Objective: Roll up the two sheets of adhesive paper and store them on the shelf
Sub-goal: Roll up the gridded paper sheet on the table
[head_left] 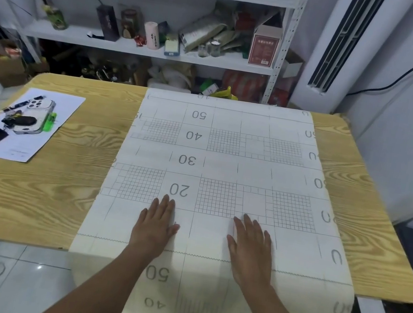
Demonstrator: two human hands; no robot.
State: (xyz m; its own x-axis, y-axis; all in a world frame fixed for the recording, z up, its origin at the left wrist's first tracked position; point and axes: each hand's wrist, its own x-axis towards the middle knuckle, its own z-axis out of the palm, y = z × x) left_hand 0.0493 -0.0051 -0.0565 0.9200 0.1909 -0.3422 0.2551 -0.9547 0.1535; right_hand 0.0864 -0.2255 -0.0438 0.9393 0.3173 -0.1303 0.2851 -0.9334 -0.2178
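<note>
A large white sheet of adhesive paper (225, 164), backing side up with grid squares and numbers, lies flat across the wooden table (44, 198). Its near end hangs over the table's front edge toward me. A zigzag cut line crosses it close to the front edge, so a second sheet may lie under the top one; I cannot tell. My left hand (156, 225) lies flat on the paper, fingers straight, just below the "20". My right hand (250, 247) lies flat beside it, palm down. The white metal shelf (146, 48) stands behind the table.
A white paper (42, 141) at the table's left carries a phone, keys and a green item. The shelf boards are crowded with boxes, jars and bags. A tall white air conditioner (334, 41) stands at the right. The floor is tiled.
</note>
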